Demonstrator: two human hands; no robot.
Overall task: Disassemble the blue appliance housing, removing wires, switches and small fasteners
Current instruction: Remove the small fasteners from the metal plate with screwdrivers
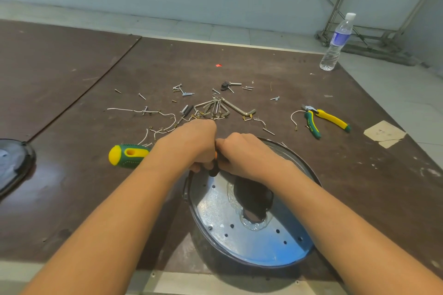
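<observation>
The blue appliance housing (251, 244) lies near the table's front edge, its round metal plate with several holes facing up and a dark opening in the middle. Over its far rim my left hand (194, 141) and my right hand (242, 153) meet, fingers curled round a dark tool handle with an orange mark (214, 167). What the tool's tip touches is hidden by my hands. Loose white wires (165, 117) and several screws (184, 92) lie spread beyond the hands.
A green-yellow screwdriver (127, 154) lies left of my left forearm. Hex keys (225, 106) sit mid-table, green-yellow pliers (321, 121) to the right, a water bottle (336, 43) at the far right, and a dark round cover (14, 165) at the left edge.
</observation>
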